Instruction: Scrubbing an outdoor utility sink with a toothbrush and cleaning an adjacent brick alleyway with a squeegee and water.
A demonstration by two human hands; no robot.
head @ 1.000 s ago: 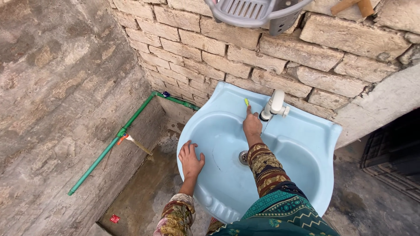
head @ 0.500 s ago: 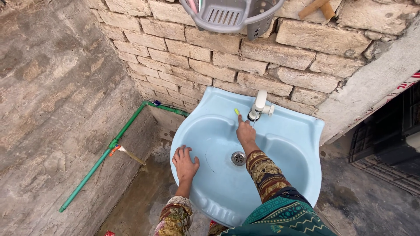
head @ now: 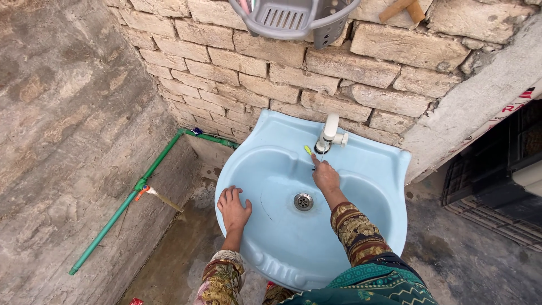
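Note:
A light blue wash basin [head: 372, 169] is fixed to a brick wall, with a white tap [head: 328, 134] at its back rim and a metal drain [head: 303, 201] in the bowl. My right hand [head: 326, 176] is shut on a small brush with a yellow-green tip [head: 307, 150], held under the tap's spout. A thin stream of water seems to fall beside the hand. My left hand [head: 233, 208] rests flat with fingers apart on the basin's left rim. Both arms wear patterned sleeves.
A grey plastic rack [head: 293, 17] hangs on the brick wall above the basin. A green pipe [head: 130, 195] with an orange valve runs along the left wall. Dark crates [head: 497, 186] stand at the right. The concrete floor [head: 180, 248] below is wet.
My right hand has drawn back a little from the basin's back ledge toward the bowl, bringing the brush under the spout. The view has shifted slightly. My left hand stays on the rim.

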